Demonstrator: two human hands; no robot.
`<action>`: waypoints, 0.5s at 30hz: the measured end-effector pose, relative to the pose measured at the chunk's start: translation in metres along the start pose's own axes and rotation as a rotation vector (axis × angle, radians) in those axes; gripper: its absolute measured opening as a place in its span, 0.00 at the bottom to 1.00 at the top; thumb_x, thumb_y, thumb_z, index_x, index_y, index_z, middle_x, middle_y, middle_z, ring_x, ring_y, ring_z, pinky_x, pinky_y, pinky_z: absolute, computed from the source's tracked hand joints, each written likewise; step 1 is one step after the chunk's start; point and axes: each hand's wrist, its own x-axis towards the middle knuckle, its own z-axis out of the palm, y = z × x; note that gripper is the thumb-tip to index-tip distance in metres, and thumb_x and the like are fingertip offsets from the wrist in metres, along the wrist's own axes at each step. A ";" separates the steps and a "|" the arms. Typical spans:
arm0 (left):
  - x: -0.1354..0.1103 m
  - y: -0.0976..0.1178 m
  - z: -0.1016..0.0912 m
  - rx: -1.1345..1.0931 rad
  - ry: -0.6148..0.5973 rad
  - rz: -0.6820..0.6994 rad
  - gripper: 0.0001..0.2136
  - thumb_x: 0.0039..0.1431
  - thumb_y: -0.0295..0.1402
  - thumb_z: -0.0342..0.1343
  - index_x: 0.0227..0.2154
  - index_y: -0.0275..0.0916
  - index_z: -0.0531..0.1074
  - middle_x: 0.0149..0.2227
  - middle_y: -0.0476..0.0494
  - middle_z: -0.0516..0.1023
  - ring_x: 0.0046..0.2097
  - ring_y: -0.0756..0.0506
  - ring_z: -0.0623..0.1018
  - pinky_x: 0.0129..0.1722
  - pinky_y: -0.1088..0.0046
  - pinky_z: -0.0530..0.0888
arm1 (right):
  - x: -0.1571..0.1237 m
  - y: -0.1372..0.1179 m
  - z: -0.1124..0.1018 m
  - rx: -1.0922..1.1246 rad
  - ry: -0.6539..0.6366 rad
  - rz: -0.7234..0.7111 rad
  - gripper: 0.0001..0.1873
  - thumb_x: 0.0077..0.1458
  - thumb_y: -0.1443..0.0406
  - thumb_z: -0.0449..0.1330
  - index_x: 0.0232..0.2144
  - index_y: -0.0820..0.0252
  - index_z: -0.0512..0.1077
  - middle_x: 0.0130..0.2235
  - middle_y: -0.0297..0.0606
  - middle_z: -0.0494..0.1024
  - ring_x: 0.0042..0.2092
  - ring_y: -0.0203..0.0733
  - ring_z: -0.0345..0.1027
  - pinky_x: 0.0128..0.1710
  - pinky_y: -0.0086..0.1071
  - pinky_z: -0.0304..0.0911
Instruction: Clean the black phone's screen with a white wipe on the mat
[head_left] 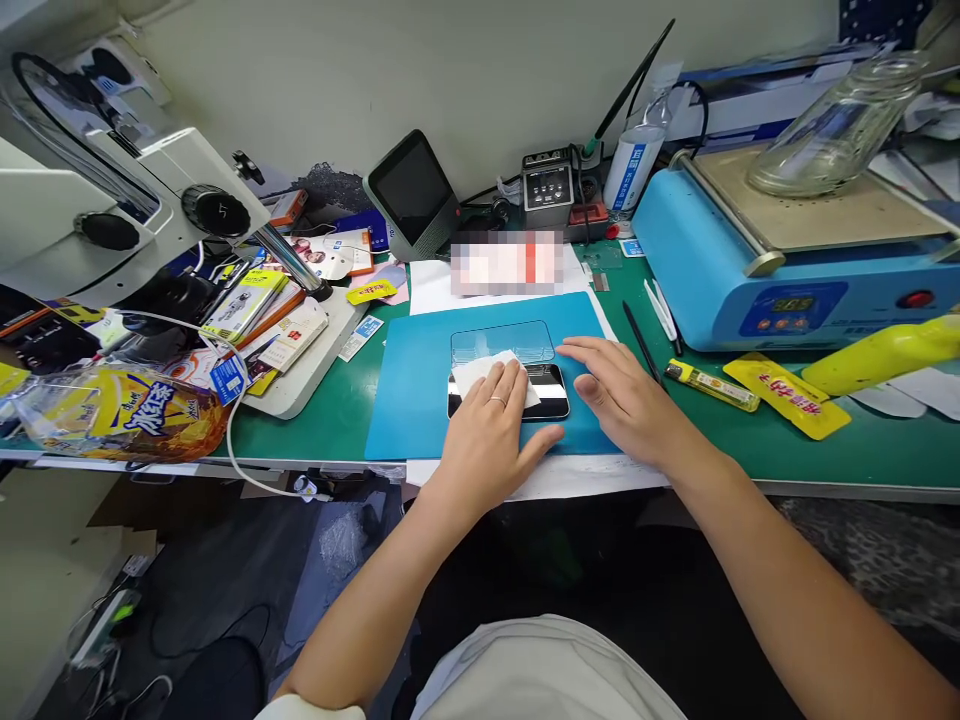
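A black phone (551, 392) lies screen up on a blue mat (409, 390) near the bench's front edge. My left hand (491, 435) rests on it, fingers flat, pressing a white wipe (480, 370) onto the glass. My right hand (619, 395) lies flat on the mat just right of the phone, fingers stretched out and holding nothing. A clear protector film (501, 342) sits on the mat just behind the phone.
A microscope (112, 200) stands at the left above a cluttered base. A blue heating machine (787, 270) carries a glass jar (832, 125) at the right. A lighter (711, 385), yellow packet (795, 395), yellow bottle (885, 352) and tweezers (661, 312) lie nearby. A snack bag (112, 410) sits far left.
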 end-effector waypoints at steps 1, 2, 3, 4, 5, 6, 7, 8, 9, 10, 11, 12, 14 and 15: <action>-0.007 0.002 0.000 0.000 -0.004 0.014 0.36 0.74 0.54 0.44 0.70 0.26 0.58 0.73 0.32 0.59 0.74 0.34 0.59 0.71 0.53 0.63 | 0.000 0.000 0.000 0.001 -0.003 -0.003 0.40 0.67 0.40 0.41 0.62 0.60 0.71 0.64 0.54 0.72 0.67 0.60 0.63 0.67 0.58 0.59; -0.015 0.004 0.000 -0.002 -0.005 0.028 0.36 0.74 0.54 0.44 0.71 0.27 0.58 0.73 0.32 0.58 0.74 0.34 0.59 0.71 0.53 0.64 | 0.000 0.000 0.000 0.002 -0.006 -0.005 0.40 0.68 0.40 0.41 0.62 0.59 0.71 0.64 0.54 0.72 0.67 0.59 0.63 0.67 0.58 0.59; -0.021 0.006 0.000 -0.002 0.000 0.038 0.36 0.74 0.54 0.43 0.71 0.28 0.58 0.73 0.32 0.58 0.74 0.34 0.59 0.71 0.52 0.64 | -0.001 0.000 0.000 0.001 -0.009 -0.009 0.39 0.68 0.40 0.41 0.62 0.59 0.71 0.64 0.54 0.72 0.66 0.59 0.63 0.67 0.57 0.59; -0.027 0.007 0.000 0.000 0.008 0.041 0.36 0.74 0.54 0.43 0.71 0.28 0.58 0.73 0.32 0.58 0.74 0.34 0.60 0.70 0.52 0.65 | -0.001 0.000 0.000 0.000 -0.012 -0.012 0.39 0.68 0.40 0.41 0.62 0.59 0.71 0.64 0.54 0.72 0.67 0.59 0.63 0.67 0.57 0.58; -0.029 0.007 0.000 0.004 0.016 0.041 0.37 0.74 0.55 0.43 0.71 0.27 0.58 0.73 0.31 0.58 0.74 0.34 0.60 0.70 0.52 0.65 | -0.001 0.000 0.000 -0.003 -0.009 -0.014 0.39 0.68 0.40 0.41 0.62 0.59 0.71 0.64 0.54 0.72 0.67 0.59 0.63 0.67 0.57 0.59; -0.029 0.007 0.000 0.009 0.024 0.037 0.37 0.74 0.55 0.43 0.70 0.27 0.58 0.73 0.31 0.58 0.74 0.34 0.60 0.70 0.52 0.65 | 0.000 0.000 0.001 -0.007 -0.004 -0.014 0.39 0.68 0.40 0.41 0.62 0.58 0.71 0.64 0.53 0.72 0.67 0.59 0.63 0.67 0.58 0.59; -0.025 0.007 0.001 0.013 0.030 0.033 0.37 0.74 0.55 0.43 0.70 0.26 0.59 0.73 0.30 0.58 0.74 0.34 0.60 0.70 0.53 0.65 | 0.000 0.000 0.001 -0.012 0.002 -0.014 0.38 0.68 0.40 0.41 0.62 0.57 0.71 0.64 0.53 0.72 0.67 0.60 0.63 0.67 0.59 0.59; -0.019 0.006 0.002 0.015 0.033 0.028 0.37 0.74 0.56 0.43 0.70 0.26 0.59 0.73 0.30 0.59 0.74 0.34 0.60 0.71 0.53 0.64 | 0.000 0.001 0.002 -0.017 0.007 -0.015 0.38 0.68 0.40 0.42 0.62 0.56 0.71 0.64 0.53 0.72 0.67 0.60 0.63 0.66 0.59 0.59; -0.012 0.005 0.003 0.015 0.035 0.023 0.37 0.74 0.56 0.43 0.69 0.26 0.60 0.72 0.30 0.60 0.74 0.34 0.61 0.71 0.53 0.64 | 0.000 0.001 0.002 -0.021 0.009 -0.017 0.38 0.68 0.40 0.42 0.62 0.55 0.71 0.64 0.52 0.73 0.67 0.61 0.63 0.66 0.60 0.59; -0.004 0.004 0.005 0.015 0.038 0.016 0.37 0.74 0.56 0.42 0.69 0.26 0.61 0.72 0.29 0.61 0.74 0.34 0.61 0.71 0.53 0.64 | 0.001 0.001 0.002 -0.024 0.011 -0.018 0.37 0.68 0.40 0.42 0.62 0.54 0.71 0.64 0.52 0.73 0.67 0.61 0.63 0.66 0.60 0.59; 0.003 0.004 0.006 0.016 0.043 0.006 0.37 0.73 0.56 0.42 0.69 0.26 0.61 0.72 0.29 0.61 0.73 0.34 0.61 0.71 0.53 0.64 | 0.001 0.001 0.002 -0.026 0.009 -0.018 0.37 0.68 0.40 0.42 0.62 0.54 0.71 0.64 0.52 0.73 0.67 0.61 0.63 0.66 0.61 0.59; 0.007 0.004 0.007 0.017 0.048 -0.004 0.38 0.73 0.56 0.42 0.69 0.26 0.61 0.72 0.29 0.62 0.73 0.34 0.61 0.71 0.53 0.64 | 0.001 0.001 0.002 -0.027 0.008 -0.019 0.38 0.67 0.40 0.42 0.62 0.54 0.71 0.63 0.52 0.73 0.67 0.61 0.63 0.67 0.61 0.58; 0.007 0.005 0.008 0.025 0.059 -0.017 0.39 0.73 0.57 0.42 0.69 0.25 0.60 0.72 0.28 0.61 0.74 0.33 0.61 0.71 0.52 0.64 | 0.001 0.000 0.001 -0.025 0.012 -0.015 0.39 0.67 0.39 0.41 0.62 0.55 0.71 0.63 0.53 0.73 0.67 0.61 0.63 0.67 0.60 0.58; 0.003 0.007 0.008 0.027 0.063 -0.021 0.39 0.73 0.57 0.42 0.69 0.24 0.60 0.72 0.28 0.60 0.74 0.33 0.60 0.71 0.52 0.64 | 0.001 -0.001 0.001 -0.025 0.013 -0.010 0.39 0.67 0.39 0.41 0.62 0.56 0.71 0.63 0.53 0.73 0.67 0.61 0.63 0.66 0.60 0.59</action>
